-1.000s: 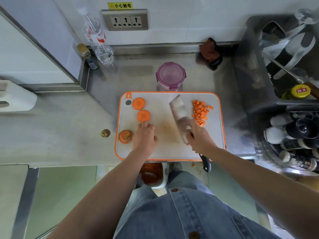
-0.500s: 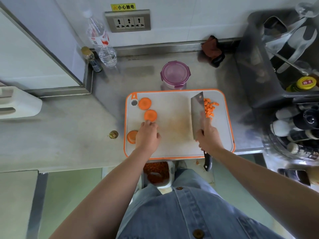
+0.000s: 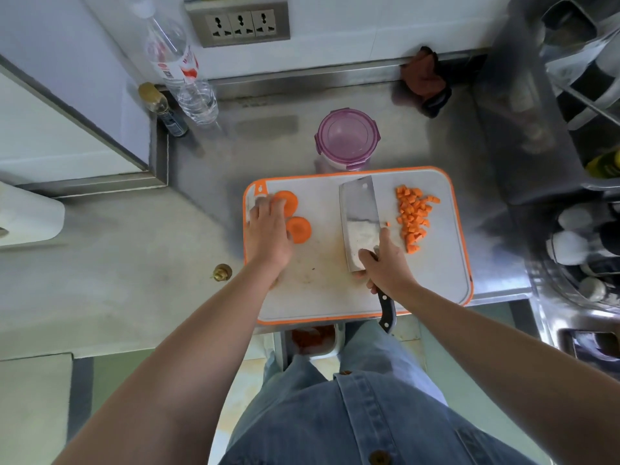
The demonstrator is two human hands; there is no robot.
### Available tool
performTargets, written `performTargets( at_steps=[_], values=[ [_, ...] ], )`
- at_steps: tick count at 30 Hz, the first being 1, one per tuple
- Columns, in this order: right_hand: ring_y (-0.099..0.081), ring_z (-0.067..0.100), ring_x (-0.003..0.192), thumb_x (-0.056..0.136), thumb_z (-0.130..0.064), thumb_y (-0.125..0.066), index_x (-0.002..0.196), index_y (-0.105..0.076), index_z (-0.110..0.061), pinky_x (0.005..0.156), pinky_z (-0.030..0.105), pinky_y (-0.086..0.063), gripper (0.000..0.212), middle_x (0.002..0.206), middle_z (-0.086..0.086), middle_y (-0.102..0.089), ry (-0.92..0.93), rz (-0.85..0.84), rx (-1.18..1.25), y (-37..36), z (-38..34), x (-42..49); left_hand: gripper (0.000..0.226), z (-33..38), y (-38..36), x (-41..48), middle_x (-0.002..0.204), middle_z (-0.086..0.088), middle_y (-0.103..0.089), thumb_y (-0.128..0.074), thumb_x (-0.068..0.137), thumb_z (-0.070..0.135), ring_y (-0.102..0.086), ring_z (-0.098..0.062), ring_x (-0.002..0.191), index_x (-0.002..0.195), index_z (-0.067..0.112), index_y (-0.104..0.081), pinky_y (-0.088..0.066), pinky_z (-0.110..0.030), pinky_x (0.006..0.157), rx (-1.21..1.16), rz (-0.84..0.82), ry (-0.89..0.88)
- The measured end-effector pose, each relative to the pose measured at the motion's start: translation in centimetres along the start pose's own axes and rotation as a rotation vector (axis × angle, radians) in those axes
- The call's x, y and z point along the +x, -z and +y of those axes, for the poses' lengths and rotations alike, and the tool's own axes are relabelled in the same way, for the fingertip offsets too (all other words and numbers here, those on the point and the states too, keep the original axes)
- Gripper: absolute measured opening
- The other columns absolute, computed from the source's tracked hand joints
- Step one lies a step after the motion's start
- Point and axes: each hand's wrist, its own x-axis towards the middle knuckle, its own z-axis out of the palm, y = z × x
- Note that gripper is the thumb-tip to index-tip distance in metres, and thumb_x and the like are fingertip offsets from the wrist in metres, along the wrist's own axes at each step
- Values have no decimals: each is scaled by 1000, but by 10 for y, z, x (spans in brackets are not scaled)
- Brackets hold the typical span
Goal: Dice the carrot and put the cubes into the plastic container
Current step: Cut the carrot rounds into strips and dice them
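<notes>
A white cutting board with an orange rim [image 3: 436, 280] lies on the steel counter. Two round carrot slices sit at its far left, one [image 3: 290, 200] partly under my fingers, the other [image 3: 300, 230] beside my palm. My left hand [image 3: 268, 233] reaches over them with fingers stretched out, blurred. My right hand [image 3: 385, 263] grips the handle of a cleaver [image 3: 359, 213], whose blade points away over the board's middle. A pile of carrot cubes [image 3: 414, 218] lies right of the blade. The plastic container with a purple lid [image 3: 347, 140] stands just behind the board.
A water bottle [image 3: 181, 72] and a small capped bottle [image 3: 161, 109] stand at the back left. A dark red cloth [image 3: 424, 80] lies at the back. A rack with utensils [image 3: 570, 78] and bottles [image 3: 577, 236] fills the right. A bin with peelings [image 3: 312, 337] sits below the counter.
My left hand moved away from the near slice up to the far-left slices. The cleaver shifted left, away from the cube pile, toward the board's middle.
</notes>
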Motion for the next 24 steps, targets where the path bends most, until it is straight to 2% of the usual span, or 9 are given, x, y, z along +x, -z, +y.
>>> performTargets(
  at_steps=[2, 4, 8, 12, 15, 19, 24],
  values=[
    [-51, 21, 44, 94, -13, -44, 112, -30, -19, 38, 28, -43, 23, 69, 17, -61, -15, 2, 2, 0, 0, 3, 64, 2, 0, 11, 160, -7, -14, -51, 90, 4, -16, -34, 144, 148, 20, -30, -21, -42, 115, 13, -79, -35],
    [-51, 20, 42, 94, -12, -44, 106, -30, -20, 37, 28, -43, 20, 67, 17, -61, -19, 7, -5, 0, -1, 6, 67, 3, 0, 21, 162, -5, -9, -48, 91, 3, -13, -36, 145, 151, 25, -25, -23, -45, 113, 70, -150, -58],
    [-52, 21, 42, 94, -12, -45, 106, -32, -19, 36, 28, -43, 19, 68, 20, -60, -33, 20, 0, -2, -3, 9, 61, 0, 5, 32, 144, -10, -36, -54, 85, 2, -32, -36, 132, 142, 21, -42, -32, -43, 107, 142, -107, -150],
    [-52, 24, 41, 92, -12, -45, 109, -31, -20, 36, 28, -43, 23, 67, 23, -62, -32, 40, -17, -4, -3, 10, 46, -3, 10, 31, 127, -18, -43, -59, 87, 16, -39, -37, 120, 132, 11, -49, -33, -42, 103, 149, -71, -170],
    [-50, 24, 39, 91, -12, -45, 105, -32, -19, 35, 29, -42, 21, 66, 24, -61, -18, 55, -26, -5, -2, 10, 48, -6, 13, 19, 117, -18, -48, -65, 82, 26, -44, -38, 111, 126, 9, -53, -37, -42, 98, 71, -18, -241],
    [-49, 21, 35, 91, -13, -46, 105, -32, -20, 35, 31, -44, 21, 65, 24, -61, -11, 65, -32, -6, -2, 11, 50, -2, 9, -1, 118, -15, -47, -67, 80, 25, -47, -35, 109, 127, 12, -53, -45, -43, 90, 79, -101, -350],
    [-51, 23, 36, 92, -15, -46, 122, -32, -17, 36, 32, -46, 33, 60, 19, -61, -10, 57, -46, -5, -1, 10, 58, 5, 2, -9, 123, -12, -43, -71, 80, 26, -43, -31, 115, 133, 18, -48, -46, -41, 92, 120, -137, -257]
  ],
)
